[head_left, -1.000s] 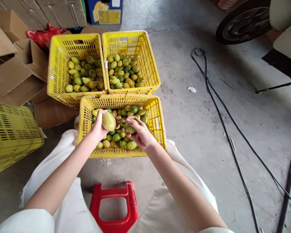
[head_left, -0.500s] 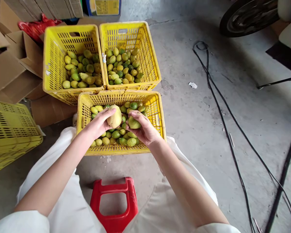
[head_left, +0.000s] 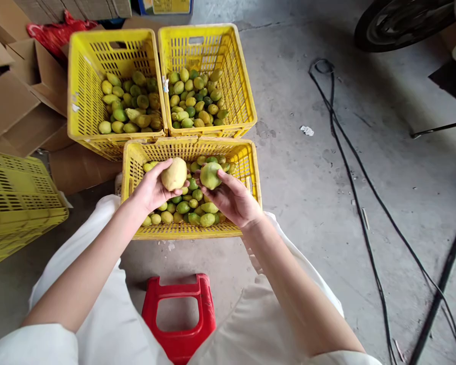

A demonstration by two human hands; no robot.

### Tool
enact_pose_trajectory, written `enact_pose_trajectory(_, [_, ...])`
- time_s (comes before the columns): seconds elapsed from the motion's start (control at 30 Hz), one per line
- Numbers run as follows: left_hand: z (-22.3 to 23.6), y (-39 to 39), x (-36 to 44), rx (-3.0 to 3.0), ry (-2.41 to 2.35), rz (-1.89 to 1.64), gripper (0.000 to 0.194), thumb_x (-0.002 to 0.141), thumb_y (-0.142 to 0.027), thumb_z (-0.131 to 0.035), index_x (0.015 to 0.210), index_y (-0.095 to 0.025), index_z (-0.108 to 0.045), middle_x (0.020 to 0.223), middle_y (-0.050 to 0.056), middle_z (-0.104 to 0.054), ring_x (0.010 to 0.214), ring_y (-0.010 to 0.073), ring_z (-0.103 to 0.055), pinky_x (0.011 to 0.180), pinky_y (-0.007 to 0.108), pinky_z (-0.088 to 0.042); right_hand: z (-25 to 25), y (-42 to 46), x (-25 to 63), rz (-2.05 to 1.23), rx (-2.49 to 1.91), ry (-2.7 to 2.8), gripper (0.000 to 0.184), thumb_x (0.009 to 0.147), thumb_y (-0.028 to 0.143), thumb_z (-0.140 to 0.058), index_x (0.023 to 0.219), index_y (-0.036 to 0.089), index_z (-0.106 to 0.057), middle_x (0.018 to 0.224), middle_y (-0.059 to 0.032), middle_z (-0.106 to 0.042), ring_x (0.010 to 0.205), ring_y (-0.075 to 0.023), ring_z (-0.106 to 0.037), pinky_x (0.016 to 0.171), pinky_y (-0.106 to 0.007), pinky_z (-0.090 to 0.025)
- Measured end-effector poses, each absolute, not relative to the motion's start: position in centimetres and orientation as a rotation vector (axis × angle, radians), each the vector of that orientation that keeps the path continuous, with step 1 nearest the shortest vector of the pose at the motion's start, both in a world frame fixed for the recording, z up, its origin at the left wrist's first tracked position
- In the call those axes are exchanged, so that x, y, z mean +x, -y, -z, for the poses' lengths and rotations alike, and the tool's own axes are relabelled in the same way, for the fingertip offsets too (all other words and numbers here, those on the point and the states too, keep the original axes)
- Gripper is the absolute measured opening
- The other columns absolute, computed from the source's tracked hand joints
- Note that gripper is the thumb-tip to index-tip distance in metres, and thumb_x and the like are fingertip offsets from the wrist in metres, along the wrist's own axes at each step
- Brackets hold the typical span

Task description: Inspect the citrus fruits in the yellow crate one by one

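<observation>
My left hand [head_left: 152, 187] holds a pale yellow lemon [head_left: 174, 174], its thumb lying along the fruit's upper side. In my right hand [head_left: 237, 200] is a green lemon [head_left: 210, 175], resting on the fingers with the thumb against its right side. Both hands are above the near yellow crate [head_left: 190, 234], the two fruits a small gap apart. Loose green and yellow lemons [head_left: 183, 207] lie in the bottom of that crate, partly hidden by my hands.
Two more yellow crates with lemons, a left one [head_left: 76, 86] and a right one [head_left: 247, 96], stand behind. Another crate [head_left: 19, 192] and cardboard boxes [head_left: 11, 111] are at left. A red stool [head_left: 175, 329] is below; black cables [head_left: 359, 203] cross the floor at right.
My right hand has raised and turned the green lemon, so more of it faces up. The pale lemon in my left hand has shifted slightly left and up. The view has moved a little.
</observation>
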State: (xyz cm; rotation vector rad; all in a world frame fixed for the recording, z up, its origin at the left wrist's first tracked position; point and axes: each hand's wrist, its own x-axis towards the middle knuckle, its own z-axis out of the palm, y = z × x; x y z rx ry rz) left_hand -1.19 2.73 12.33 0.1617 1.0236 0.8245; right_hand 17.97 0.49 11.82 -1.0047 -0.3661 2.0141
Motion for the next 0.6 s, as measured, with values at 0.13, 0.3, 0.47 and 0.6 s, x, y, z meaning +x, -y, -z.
enact_pose_trajectory(0.13, [-12.14,-2.47,-0.99,0.233,-0.957,-0.829,0.027,0.079,-0.028,-0.069,0.1,-0.015,-0.06,0.079,0.006,-0.065,0.057,0.0149,-0.063,0.036,0.017,-0.036,-11.69,-0.26,17.76,-1.98,-1.052,0.303,0.028,0.068,0.029,-0.082,0.092,0.027,-0.067,0.081,0.0044,-0.065,0.075,-0.0132,-0.063,0.075,-0.028,-0.059])
enact_pose_trajectory(0.3, [-12.82,-2.62,-0.56,0.202,-0.987,-0.869,0.028,0.087,-0.025,-0.049,0.11,-0.013,-0.061,0.085,0.009,-0.069,0.069,0.0227,-0.07,0.051,0.03,-0.055,-11.51,-0.39,17.81,-1.952,-1.031,0.258,0.023,0.072,0.025,-0.078,0.092,0.024,-0.065,0.084,0.0042,-0.067,0.076,-0.0112,-0.065,0.069,-0.021,-0.058])
enact_pose_trajectory(0.47, [-12.71,-2.72,-0.51,0.17,-1.004,-0.875,0.027,0.088,-0.023,-0.048,0.11,-0.013,-0.06,0.092,0.012,-0.071,0.08,0.0251,-0.072,0.058,0.033,-0.059,-11.55,-0.74,18.29,-2.019,-0.875,0.19,0.024,0.081,0.026,-0.06,0.105,0.024,-0.063,0.097,-0.0016,-0.073,0.097,-0.0216,-0.07,0.087,-0.04,-0.061])
enact_pose_trajectory(0.6, [-12.23,-2.33,-0.5,0.265,-0.961,-0.916,0.021,0.081,-0.028,-0.066,0.097,-0.016,-0.061,0.082,0.007,-0.069,0.066,0.0181,-0.068,0.047,0.023,-0.049,-11.74,-0.63,18.13,-1.978,-0.885,0.206,0.029,0.08,0.025,-0.067,0.108,0.028,-0.061,0.099,0.0016,-0.071,0.095,-0.0182,-0.069,0.085,-0.035,-0.062])
